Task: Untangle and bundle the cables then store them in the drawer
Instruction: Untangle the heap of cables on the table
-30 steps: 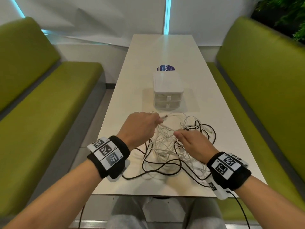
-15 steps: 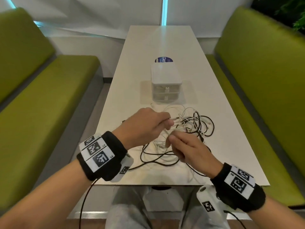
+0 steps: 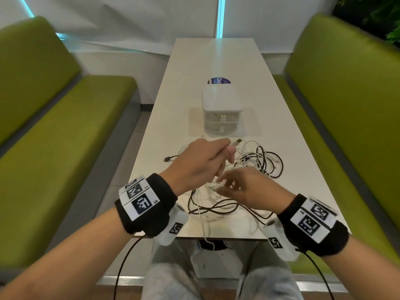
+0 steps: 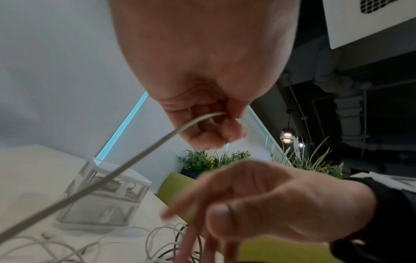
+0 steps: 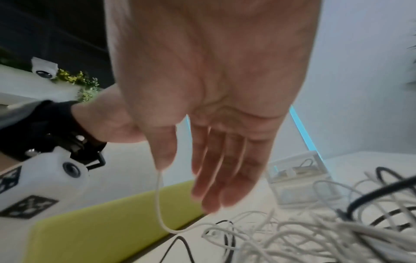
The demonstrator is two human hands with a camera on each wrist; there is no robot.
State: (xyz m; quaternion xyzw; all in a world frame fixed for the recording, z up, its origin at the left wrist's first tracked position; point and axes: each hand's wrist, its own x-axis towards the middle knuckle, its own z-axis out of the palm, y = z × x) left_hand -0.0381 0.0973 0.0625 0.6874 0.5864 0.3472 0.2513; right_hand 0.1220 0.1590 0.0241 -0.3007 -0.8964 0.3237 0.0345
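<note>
A tangle of white and black cables (image 3: pixel 244 169) lies on the white table (image 3: pixel 173 105) in front of a small white two-drawer unit (image 3: pixel 220 105), both drawers closed. My left hand (image 3: pixel 227 148) pinches a white cable (image 4: pixel 157 147) just behind its USB plug (image 3: pixel 238 140), lifted above the pile; the cable slopes down to the heap. My right hand (image 3: pixel 227 185) hovers over the near side of the tangle (image 5: pixel 292 236), fingers (image 5: pixel 213 178) straight and spread. A white strand (image 5: pixel 158 195) hangs down from beside its thumb tip.
A round blue sticker (image 3: pixel 219 81) lies behind the drawer unit. Green bench seats (image 3: pixel 65 137) flank the table on both sides. A black plug (image 3: pixel 167 158) lies left of the pile. One white cable (image 3: pixel 204 230) droops over the table's near edge.
My left hand has raised the plug end of the white cable. My right hand, curled at the strands half a second ago, has spread its fingers and drawn back toward me.
</note>
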